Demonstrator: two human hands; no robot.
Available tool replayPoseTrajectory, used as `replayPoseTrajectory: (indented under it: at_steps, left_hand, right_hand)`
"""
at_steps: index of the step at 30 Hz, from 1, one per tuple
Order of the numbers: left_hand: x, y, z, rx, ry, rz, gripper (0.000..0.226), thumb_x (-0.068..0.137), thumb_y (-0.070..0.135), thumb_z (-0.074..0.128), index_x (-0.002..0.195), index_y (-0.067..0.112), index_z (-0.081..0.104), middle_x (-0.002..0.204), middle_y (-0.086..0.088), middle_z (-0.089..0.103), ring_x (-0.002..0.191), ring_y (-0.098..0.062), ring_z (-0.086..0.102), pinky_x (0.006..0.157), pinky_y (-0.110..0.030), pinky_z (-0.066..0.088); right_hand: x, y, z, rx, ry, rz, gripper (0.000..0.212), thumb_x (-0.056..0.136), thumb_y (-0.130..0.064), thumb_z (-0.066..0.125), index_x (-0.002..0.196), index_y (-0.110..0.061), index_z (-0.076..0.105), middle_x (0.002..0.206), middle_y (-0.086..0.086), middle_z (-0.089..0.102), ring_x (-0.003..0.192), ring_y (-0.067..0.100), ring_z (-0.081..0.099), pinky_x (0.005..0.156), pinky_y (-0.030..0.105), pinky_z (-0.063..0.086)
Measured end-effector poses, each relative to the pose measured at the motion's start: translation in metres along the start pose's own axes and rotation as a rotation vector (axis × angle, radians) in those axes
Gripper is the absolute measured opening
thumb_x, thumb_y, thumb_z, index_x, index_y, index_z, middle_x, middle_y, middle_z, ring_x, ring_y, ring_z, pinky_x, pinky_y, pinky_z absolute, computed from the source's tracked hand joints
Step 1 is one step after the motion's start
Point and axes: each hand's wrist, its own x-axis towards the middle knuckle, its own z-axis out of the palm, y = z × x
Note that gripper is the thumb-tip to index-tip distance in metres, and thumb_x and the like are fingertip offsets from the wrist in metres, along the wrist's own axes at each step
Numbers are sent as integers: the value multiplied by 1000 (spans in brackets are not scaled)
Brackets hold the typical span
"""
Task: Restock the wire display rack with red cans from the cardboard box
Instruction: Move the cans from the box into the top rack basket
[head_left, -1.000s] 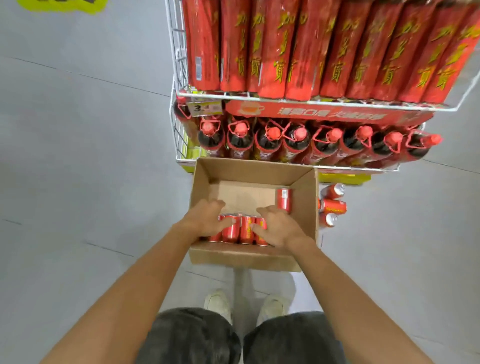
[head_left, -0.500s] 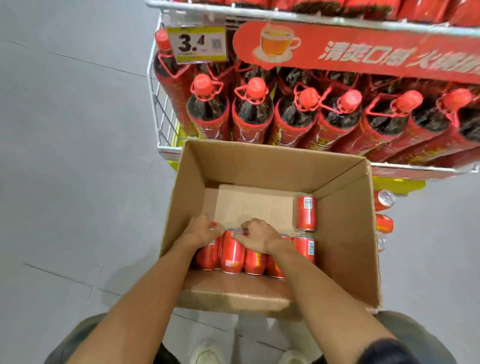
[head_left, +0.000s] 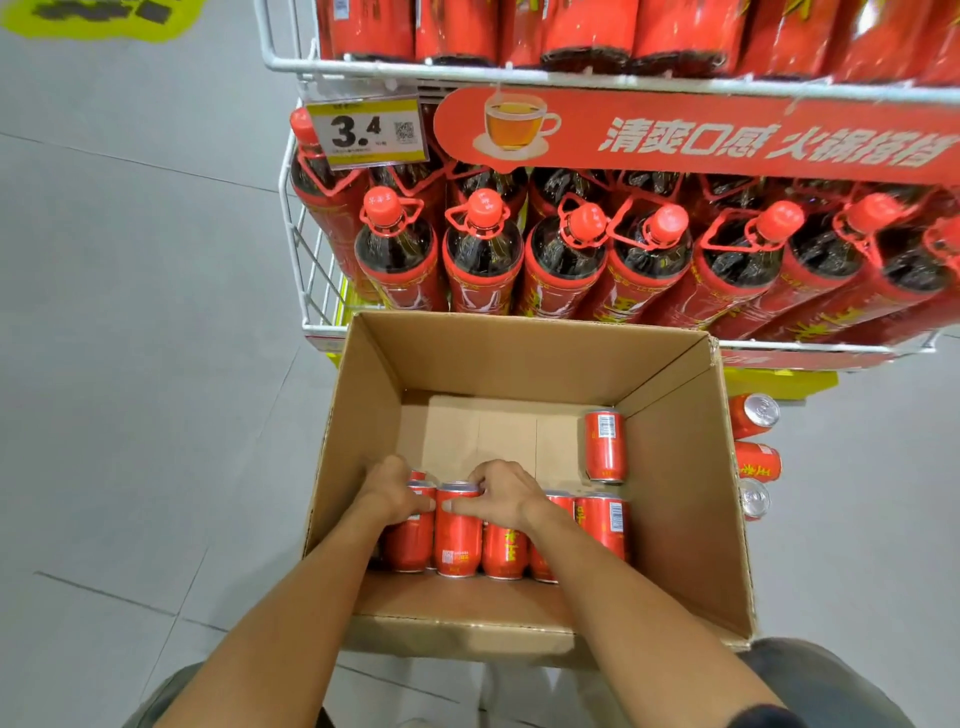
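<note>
An open cardboard box (head_left: 680, 499) sits on the floor in front of the white wire display rack (head_left: 311, 270). A row of red cans (head_left: 457, 540) stands along the box's near wall, and one more red can (head_left: 604, 446) stands apart at the right. Both my hands are inside the box on the row. My left hand (head_left: 387, 493) grips the tops of the leftmost cans. My right hand (head_left: 504, 493) curls over the tops of the cans beside them, thumb against a can's side. The cans under my palms are partly hidden.
The rack's lower shelf holds several large red-capped bottles (head_left: 483, 249), the upper shelf red packs (head_left: 571, 31). A price tag (head_left: 366, 132) hangs at its left corner. Three red cans (head_left: 756, 462) lie on the grey tiled floor right of the box.
The view has dropped closer to the box. My hands stay on the row of cans and have tightened around the leftmost ones.
</note>
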Motion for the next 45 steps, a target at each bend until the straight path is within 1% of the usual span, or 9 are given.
replayPoseTrajectory:
  at_steps: [9,13,19,23,28,32,36,41,45]
  left_hand:
    - [-84,57,-81,-43,123,266,49,73,31,93,111,11,72,109,-7,73,105,-27,68,91,-36,56]
    - [-176,107,-146,-160,141,405,46,72,23,94,111,10,72,103,-5,73,96,-20,67,77,-28,52]
    - [-359,192,-258,-329,20,463,51,73,14,94,116,4,68,112,-18,72,107,-36,71,93,-55,59]
    - [-480,249,-329,-405,-52,471,59,73,18,94,121,0,65,118,-22,69,110,-39,70,94,-57,58]
    - [-592,314,-400,-378,-128,592,46,79,20,90,97,-15,67,81,-11,69,76,-23,64,67,-33,52]
    - [-644,360,-428,-389,-103,642,47,77,22,92,107,-8,72,102,-27,75,92,-30,71,88,-55,57]
    - [-671,402,-445,-399,-65,710,51,73,25,94,104,-9,73,86,-14,72,79,-24,69,75,-38,54]
    - [-701,468,-474,-417,-5,809,35,74,18,92,93,-7,77,91,-28,76,77,-25,69,75,-41,54]
    - [-720,531,-498,-474,154,908,26,70,20,95,80,4,78,66,3,74,60,-3,68,56,-16,49]
  right_hand:
    - [-80,-37,-73,341,194,-95,31,71,-46,92,85,-24,77,86,-9,75,82,-2,67,78,35,57]
    - [-173,-91,-144,550,300,-81,57,73,-30,96,120,-7,75,116,13,76,116,25,71,104,50,55]
    - [-350,-187,-264,660,422,-106,52,73,-29,96,118,-16,75,117,-6,75,114,7,68,107,33,53]
    - [-469,-249,-341,740,444,-113,36,74,-27,96,103,-22,76,95,-13,78,93,-5,72,79,9,53]
    - [-583,-306,-423,783,467,-173,32,78,-30,93,102,-13,81,100,2,82,97,21,79,90,39,64]
    - [-634,-330,-476,772,537,-200,42,78,-35,91,108,-9,77,106,10,80,99,23,78,88,39,64]
    - [-661,-340,-527,750,601,-253,41,76,-40,92,102,-11,79,99,2,82,95,20,79,91,47,63]
    - [-679,-350,-608,682,636,-375,46,71,-52,91,100,-17,82,95,-1,82,92,17,79,86,46,65]
    - [-686,-359,-681,673,739,-537,37,71,-49,92,90,-19,83,88,-2,82,84,14,78,77,34,62]
